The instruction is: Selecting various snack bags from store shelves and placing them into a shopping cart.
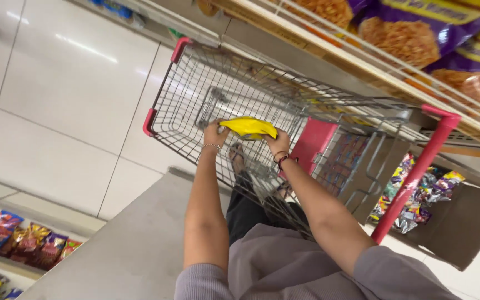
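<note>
1. My left hand (pixel 215 135) and right hand (pixel 278 143) hold a yellow snack packet (pixel 249 127) between them, each closed on one end of it, over the basket of a wire shopping cart (pixel 195 83).
2. The packet lies roughly flat, inside the cart's rim and near its middle, with the mesh floor below it.
3. A thin bracelet (pixel 213 146) circles my left wrist; dark bands (pixel 281 160) circle my right.
4. The cart has red corner guards and a red handle bar (pixel 418 172), with its pink child-seat flap (pixel 318 141) just beside my right hand.
5. Purple and yellow snack bags (pixel 418 33) fill the shelf above the cart.
6. A cardboard box of wrapped sweets (pixel 418 194) sits behind the handle.
7. More snack bags (pixel 23 236) line a low shelf at the far left, across the white tiled floor (pixel 68 94).
</note>
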